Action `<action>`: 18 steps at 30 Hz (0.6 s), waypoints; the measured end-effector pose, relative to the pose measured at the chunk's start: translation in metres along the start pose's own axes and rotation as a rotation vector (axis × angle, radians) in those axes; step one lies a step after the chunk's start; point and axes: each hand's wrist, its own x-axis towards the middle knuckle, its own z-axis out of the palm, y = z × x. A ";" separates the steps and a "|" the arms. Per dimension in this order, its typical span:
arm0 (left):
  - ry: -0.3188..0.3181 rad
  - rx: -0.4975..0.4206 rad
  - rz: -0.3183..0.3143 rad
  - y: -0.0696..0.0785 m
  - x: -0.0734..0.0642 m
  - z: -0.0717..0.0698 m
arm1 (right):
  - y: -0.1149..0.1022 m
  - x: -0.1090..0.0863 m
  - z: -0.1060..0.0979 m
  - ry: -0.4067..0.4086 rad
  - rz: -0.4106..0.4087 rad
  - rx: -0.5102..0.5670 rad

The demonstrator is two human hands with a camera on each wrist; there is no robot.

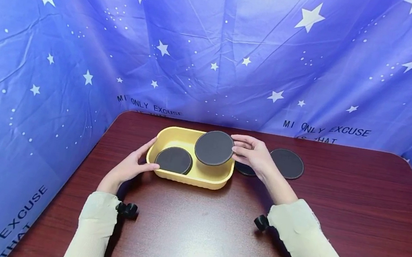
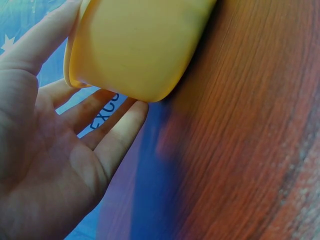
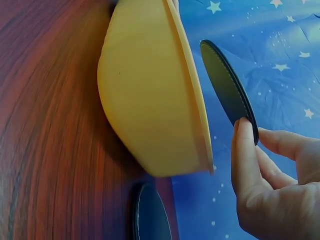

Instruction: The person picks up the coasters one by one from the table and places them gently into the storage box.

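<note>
- I get only a sliver of one disc (image 1: 245,170) behind the right hand (image 1: 251,151).
- My left-wrist view crops the yellow tray (image 2: 135,45) at the top.
- I lose both sleeves (image 1: 90,233) at the head view's bottom edge.
- On the backdrop (image 1: 224,41), far lettering (image 1: 315,138) partly dips behind the table (image 1: 373,195).

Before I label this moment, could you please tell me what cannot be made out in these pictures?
Head: the table disc by the yellow container, partly hidden by the right hand.
Head: part of the container's inside, behind the held disc.
Left wrist: the container's inside, behind its wall.
Right wrist: lowest disc, cut off by bottom edge.
</note>
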 end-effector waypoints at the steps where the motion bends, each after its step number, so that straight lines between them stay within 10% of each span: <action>1: -0.002 -0.006 0.001 0.000 0.000 0.000 | 0.000 0.001 0.003 -0.003 0.000 -0.009; 18: -0.007 -0.014 0.005 0.000 0.000 0.000 | 0.006 0.011 0.042 -0.066 0.017 -0.079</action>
